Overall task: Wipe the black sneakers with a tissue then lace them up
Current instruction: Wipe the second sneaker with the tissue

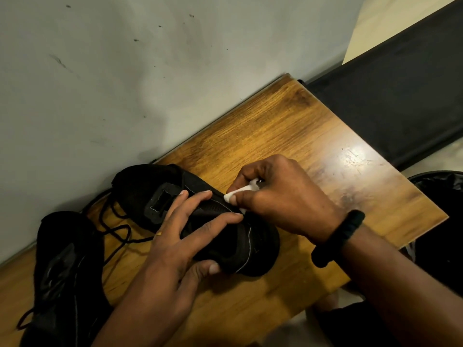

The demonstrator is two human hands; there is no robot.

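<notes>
One black sneaker point(150, 191) lies on its side in the middle of the wooden table point(288, 126). My left hand point(180, 236) clamps it from above, fingers across the upper and thumb under the heel. My right hand point(278, 194) pinches a small white tissue point(240, 192) against the sneaker's side, just beyond my left fingertips. A second black sneaker point(62, 271) rests at the table's left end, apart from both hands. Loose black laces point(117, 229) trail on the wood between the two shoes.
A grey wall point(125, 71) runs along the table's far edge. A black panel point(400, 101) stands beyond the right end of the table. A bin lined with a black bag point(438, 221) sits at the right, below table level. A black bracelet point(338, 236) circles my right wrist.
</notes>
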